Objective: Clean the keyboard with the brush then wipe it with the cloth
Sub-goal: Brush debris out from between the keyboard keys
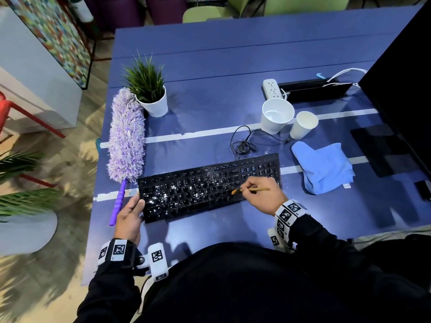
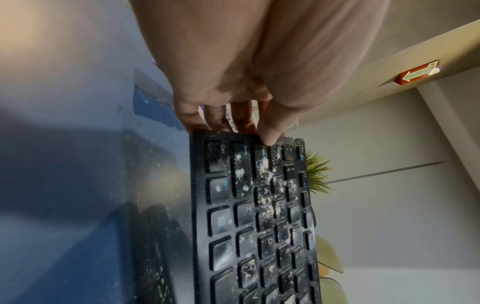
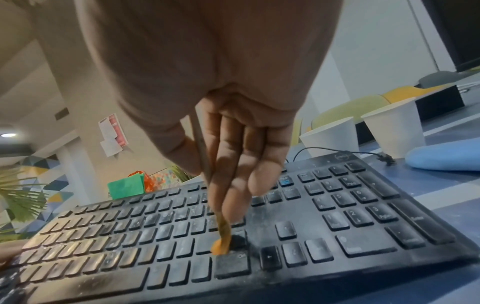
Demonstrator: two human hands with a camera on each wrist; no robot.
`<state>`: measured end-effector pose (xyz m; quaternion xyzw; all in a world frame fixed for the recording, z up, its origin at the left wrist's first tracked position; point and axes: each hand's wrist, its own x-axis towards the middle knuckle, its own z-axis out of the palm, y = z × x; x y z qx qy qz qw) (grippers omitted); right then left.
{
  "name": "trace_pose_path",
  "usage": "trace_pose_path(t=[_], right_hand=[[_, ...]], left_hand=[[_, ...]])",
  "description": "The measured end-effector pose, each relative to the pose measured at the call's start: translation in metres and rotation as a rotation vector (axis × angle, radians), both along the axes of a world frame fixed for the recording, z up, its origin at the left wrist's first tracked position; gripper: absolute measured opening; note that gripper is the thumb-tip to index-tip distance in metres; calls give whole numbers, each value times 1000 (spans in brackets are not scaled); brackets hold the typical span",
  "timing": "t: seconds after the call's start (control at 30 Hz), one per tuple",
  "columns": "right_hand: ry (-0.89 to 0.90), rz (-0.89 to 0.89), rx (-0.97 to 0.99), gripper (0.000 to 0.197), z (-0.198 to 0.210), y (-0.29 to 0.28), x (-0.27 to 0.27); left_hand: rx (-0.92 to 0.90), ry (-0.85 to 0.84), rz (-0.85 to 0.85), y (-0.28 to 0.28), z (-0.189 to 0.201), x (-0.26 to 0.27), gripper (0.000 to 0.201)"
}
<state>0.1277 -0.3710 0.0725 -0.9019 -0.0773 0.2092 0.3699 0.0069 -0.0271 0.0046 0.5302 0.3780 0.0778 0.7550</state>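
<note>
A black keyboard speckled with white crumbs lies on the blue table. My right hand pinches a thin paintbrush; its orange bristles press on keys near the keyboard's lower right letter area. My left hand grips the keyboard's left end, thumb on top of the corner keys, fingers behind the edge of the keyboard. A light blue cloth lies crumpled to the right of the keyboard, untouched.
A purple fluffy duster lies left of the keyboard beside a potted plant. Two white paper cups and the coiled keyboard cable sit behind it. A power strip and dark monitor stand at the right.
</note>
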Motion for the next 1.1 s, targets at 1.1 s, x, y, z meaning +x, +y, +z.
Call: trace_pose_path(t=[1.1], right_hand=[[-165, -59, -99, 11, 7, 16, 8]], left_hand=[[63, 24, -38, -5, 14, 4, 40]])
